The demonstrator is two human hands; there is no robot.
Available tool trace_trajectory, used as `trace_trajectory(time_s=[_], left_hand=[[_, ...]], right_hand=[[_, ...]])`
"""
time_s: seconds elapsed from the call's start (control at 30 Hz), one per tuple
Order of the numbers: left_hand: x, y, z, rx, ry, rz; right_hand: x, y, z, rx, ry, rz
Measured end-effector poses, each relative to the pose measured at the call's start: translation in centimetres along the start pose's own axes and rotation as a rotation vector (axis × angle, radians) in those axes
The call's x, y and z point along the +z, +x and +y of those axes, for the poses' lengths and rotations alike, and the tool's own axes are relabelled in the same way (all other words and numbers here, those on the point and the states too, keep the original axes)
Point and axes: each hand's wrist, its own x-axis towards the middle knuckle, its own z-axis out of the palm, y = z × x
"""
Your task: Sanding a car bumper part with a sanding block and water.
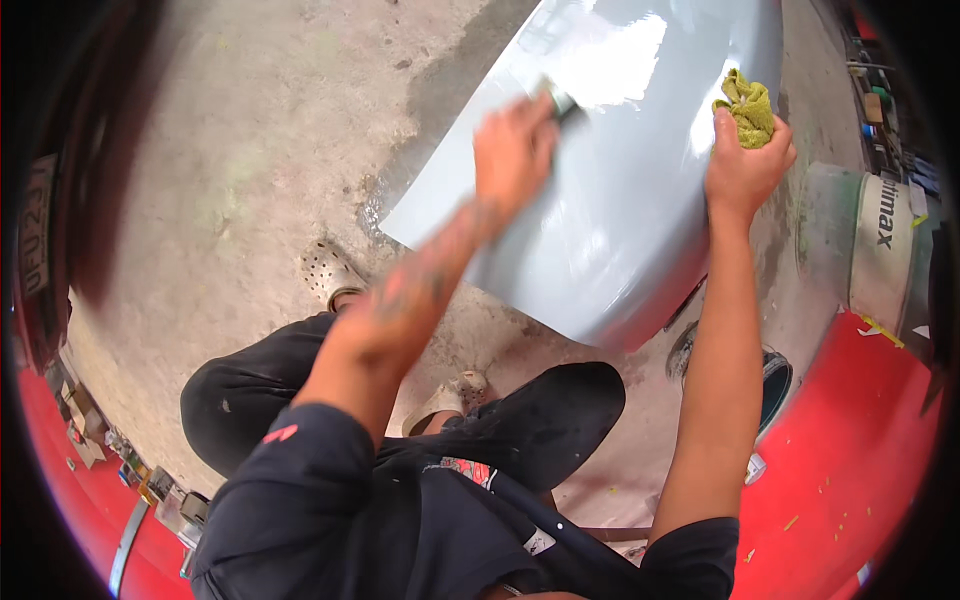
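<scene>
A large curved grey-blue car body panel [600, 225] fills the upper middle, glossy and bright with reflections. Over its left part, my left hand [512, 150] is closed round a small dark block with a green edge [566, 106]. Motion blurs that hand and the block, so its exact kind is unclear. At the panel's right edge, my right hand [745, 172] grips a crumpled yellow-green cloth [748, 110], which bunches up above the fingers and thumb.
My knees and clogs [330, 272] are close to the panel's near end. A dark bucket [776, 388] stands beside my right forearm. At the right are a pale tub [880, 245] and a red surface [840, 440]. Wet concrete floor [465, 75] borders the panel's left side.
</scene>
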Motion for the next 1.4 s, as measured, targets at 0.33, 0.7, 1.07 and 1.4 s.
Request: trace_trajectory(time_s=[0.33,0.7,1.07,1.4], left_hand=[[-2.3,4.4,-6.0,0.063,0.08,0.058],[-3.7,-6.6,-4.7,0.255,-0.118,-0.14],[-6.3,-13.9,1.0,0.189,-0.046,-0.18],[-3.7,-8.3,-3.1,-0.017,0.014,-0.08]], right_hand=[[0.1,0.0,-1.0,0.008,0.032,0.005],[-0.7,0.2,-0.6,0.037,0.021,0.012],[-1.2,0.1,0.8,-0.025,-0.064,0.021],[-0.1,0.0,0.5,0.017,-0.054,0.016]])
